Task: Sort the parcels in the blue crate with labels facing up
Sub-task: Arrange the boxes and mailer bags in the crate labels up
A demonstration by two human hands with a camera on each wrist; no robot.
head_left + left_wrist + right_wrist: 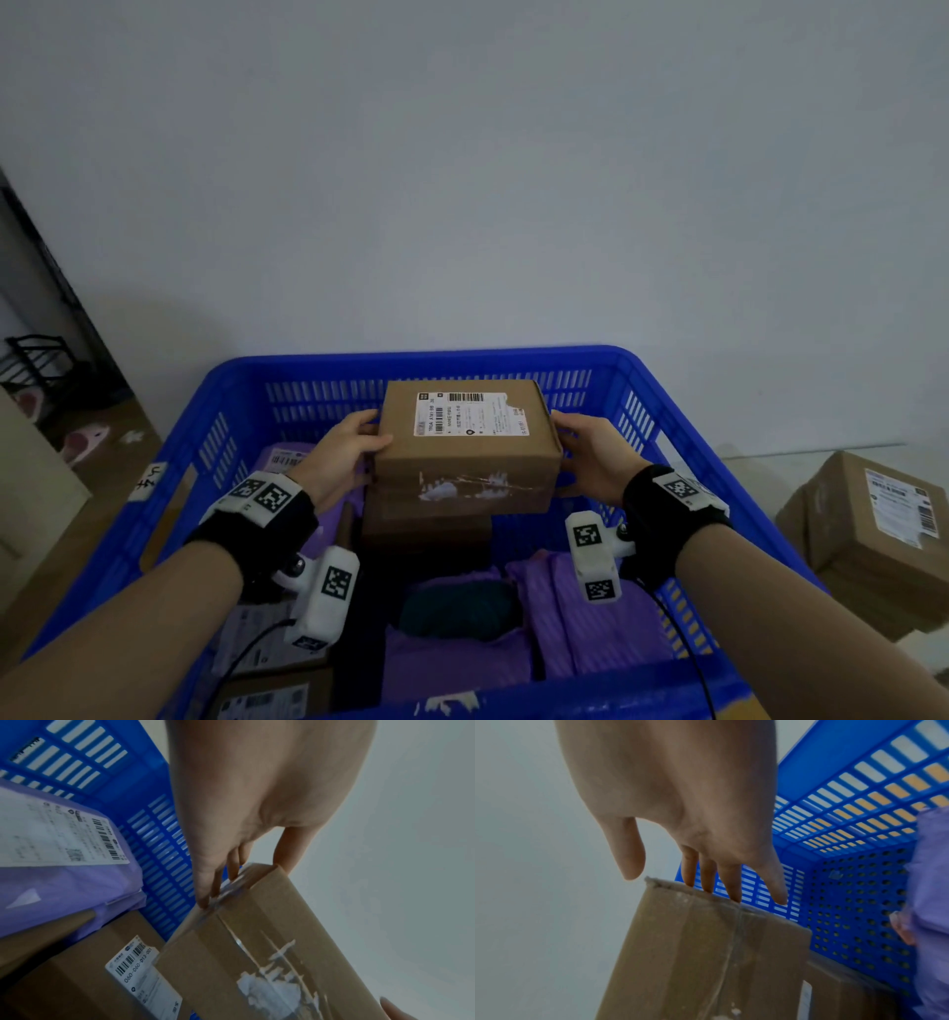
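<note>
We've got the box [464, 447] between both hands, above the crate [693, 447], its label [470, 413] facing up. Our left hand [341, 455] grips its left end, thumb on top; our right hand [590, 457] grips the right end, fingers down the side. Below it sit another box [85, 973] and purple bags [580, 616], one bag's label [56, 833] showing.

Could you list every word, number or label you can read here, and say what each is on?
"060-060-D13-001": white label on the cardboard box lying in the blue crate.
Held box, top label: barcodes, print too small to read.
Purple bag label: blurred.
Handwritten tag on the crate: illegible.
</note>
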